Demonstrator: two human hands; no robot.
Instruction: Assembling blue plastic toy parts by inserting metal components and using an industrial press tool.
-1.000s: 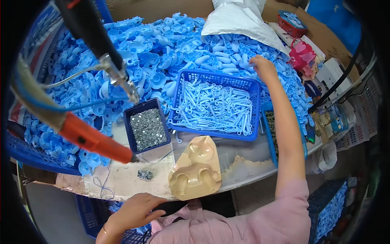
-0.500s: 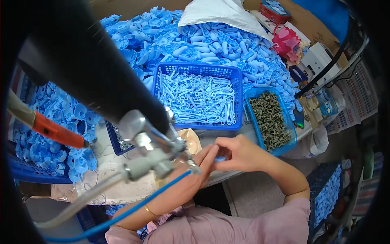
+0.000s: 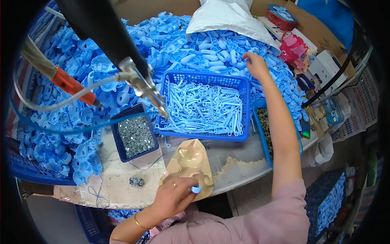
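My left hand (image 3: 175, 196) is closed on a small light-blue plastic piece (image 3: 196, 189). It rests over the near end of a tan moulded fixture (image 3: 190, 156) with rounded hollows, at the table's front edge. My right arm is stretched out to the far right. At its end, my right hand (image 3: 255, 65) hovers at the heap of light-blue plastic parts (image 3: 211, 57), its fingers apart and bent, with nothing visible in them. Between the arms stands a blue basket (image 3: 246, 106) of light-blue rods with ringed ends.
A black arm with a metal nozzle (image 3: 144, 85) and an orange-red tool (image 3: 71, 83) hang over the left side. A dark-blue tray (image 3: 118, 142) holds small metal pieces. A blue tray (image 3: 267, 151) of grey-brown parts lies under my right arm. A white sack (image 3: 227, 18) covers part of the heap.
My hands have parted. The right has reached forward to the heap; the left has drawn back over the fixture with the blue piece. The hanging nozzle has moved away, up and left in view.
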